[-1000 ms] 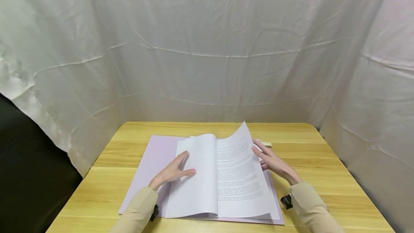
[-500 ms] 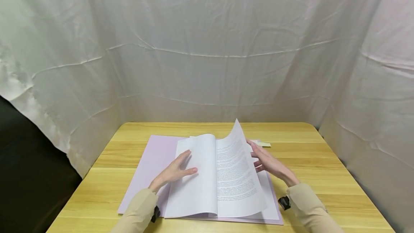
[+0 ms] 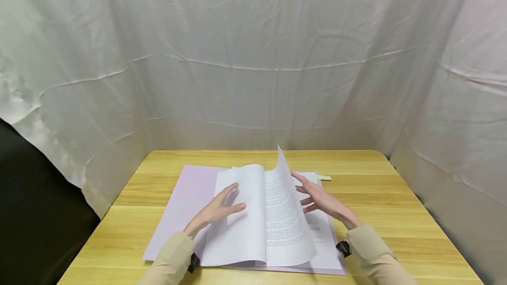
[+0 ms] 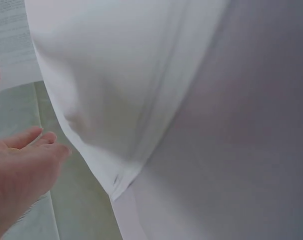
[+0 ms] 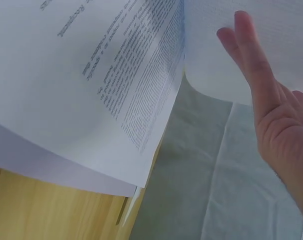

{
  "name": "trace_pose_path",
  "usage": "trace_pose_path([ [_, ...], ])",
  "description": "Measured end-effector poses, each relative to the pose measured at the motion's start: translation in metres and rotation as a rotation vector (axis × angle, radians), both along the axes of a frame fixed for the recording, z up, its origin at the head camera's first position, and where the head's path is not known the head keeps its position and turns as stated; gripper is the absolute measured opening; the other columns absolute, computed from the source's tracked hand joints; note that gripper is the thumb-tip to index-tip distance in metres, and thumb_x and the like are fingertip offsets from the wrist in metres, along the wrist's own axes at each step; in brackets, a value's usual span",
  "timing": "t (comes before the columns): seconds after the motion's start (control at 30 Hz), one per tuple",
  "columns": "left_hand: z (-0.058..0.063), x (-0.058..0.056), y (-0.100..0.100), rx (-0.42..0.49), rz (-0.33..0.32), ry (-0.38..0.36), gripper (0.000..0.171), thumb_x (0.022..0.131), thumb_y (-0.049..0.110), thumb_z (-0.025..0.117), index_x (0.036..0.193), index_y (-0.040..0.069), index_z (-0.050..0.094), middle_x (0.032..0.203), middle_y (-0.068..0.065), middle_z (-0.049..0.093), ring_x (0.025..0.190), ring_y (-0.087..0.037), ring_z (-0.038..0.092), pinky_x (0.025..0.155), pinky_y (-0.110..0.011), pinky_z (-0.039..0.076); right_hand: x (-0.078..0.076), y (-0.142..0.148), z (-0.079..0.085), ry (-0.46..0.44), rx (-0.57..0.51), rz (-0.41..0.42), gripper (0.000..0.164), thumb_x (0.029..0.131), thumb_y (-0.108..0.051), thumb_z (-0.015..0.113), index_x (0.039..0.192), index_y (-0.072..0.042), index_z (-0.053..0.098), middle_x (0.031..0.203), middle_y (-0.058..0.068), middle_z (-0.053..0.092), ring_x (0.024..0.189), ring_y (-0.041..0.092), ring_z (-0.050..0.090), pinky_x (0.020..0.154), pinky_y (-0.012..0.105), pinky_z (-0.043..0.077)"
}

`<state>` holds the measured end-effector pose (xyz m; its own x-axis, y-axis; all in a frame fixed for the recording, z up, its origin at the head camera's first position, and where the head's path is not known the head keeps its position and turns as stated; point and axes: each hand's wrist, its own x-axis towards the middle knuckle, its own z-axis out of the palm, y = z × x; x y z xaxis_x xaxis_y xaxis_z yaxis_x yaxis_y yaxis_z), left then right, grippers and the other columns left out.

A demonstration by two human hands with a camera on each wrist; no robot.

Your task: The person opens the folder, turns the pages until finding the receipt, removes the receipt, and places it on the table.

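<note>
A stapled-looking or bound set of white printed pages lies spread on a lilac folder (image 3: 186, 201). Blank-looking page backs (image 3: 237, 236) curve over on the left; a printed sheet (image 3: 283, 228) stands lifted near the middle, its top corner pointing up. My right hand (image 3: 321, 199) is behind that sheet's right edge, fingers extended against its back, as the right wrist view shows with the hand (image 5: 274, 105). Over the left pages, my left hand (image 3: 218, 210) hovers close with fingers and thumb spread; it holds nothing. Printed text shows on the page below (image 3: 322, 241).
The wooden table (image 3: 380, 214) carries the folder near its front edge. A pale yellow tab (image 3: 325, 177) sticks out at the folder's upper right. Light grey cloth (image 3: 253, 91) hangs behind and on both sides; something black (image 3: 35, 206) is at the left.
My right hand has moved left with the lifted sheet, from pinching its edge to fingers behind it. More of the printed page beneath shows. My left hand has shifted slightly right.
</note>
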<state>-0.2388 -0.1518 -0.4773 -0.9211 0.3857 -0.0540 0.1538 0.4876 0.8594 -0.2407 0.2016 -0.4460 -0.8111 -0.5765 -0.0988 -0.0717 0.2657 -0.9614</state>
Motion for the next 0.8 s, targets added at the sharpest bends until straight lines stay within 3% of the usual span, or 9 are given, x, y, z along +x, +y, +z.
trace_pose_path([
  [0.3, 0.006, 0.0, 0.008, 0.099, -0.037, -0.028, 0.085, 0.094, 0.039, 0.071, 0.159, 0.005, 0.027, 0.168, -0.02, 0.02, 0.156, -0.044, 0.013, 0.126, -0.06, 0.016, -0.002, -0.008, -0.001, 0.015, -0.047, 0.095, 0.059, 0.111, -0.044, 0.013, 0.164, -0.021, 0.003, 0.165, 0.031, 0.015, 0.132, 0.06, 0.047, 0.094, 0.051, 0.059],
  [0.57, 0.01, -0.002, 0.017, 0.178, -0.08, -0.047, 0.079, 0.097, 0.035, 0.067, 0.158, 0.002, 0.028, 0.166, -0.018, 0.028, 0.156, -0.036, 0.018, 0.129, -0.049, 0.015, -0.003, -0.018, 0.0, -0.011, 0.005, 0.04, 0.058, 0.111, -0.045, 0.015, 0.164, -0.023, 0.008, 0.166, 0.024, 0.02, 0.135, 0.056, 0.047, 0.097, 0.053, 0.057],
  [0.8, 0.014, -0.004, 0.028, 0.256, -0.147, -0.063, 0.074, 0.103, 0.031, 0.059, 0.157, -0.004, 0.023, 0.161, -0.023, 0.036, 0.152, -0.038, 0.031, 0.126, -0.05, 0.024, -0.003, -0.024, -0.001, 0.011, 0.032, 0.038, 0.058, 0.111, -0.045, 0.018, 0.164, -0.023, 0.01, 0.166, 0.025, 0.022, 0.135, 0.057, 0.046, 0.098, 0.057, 0.056],
])
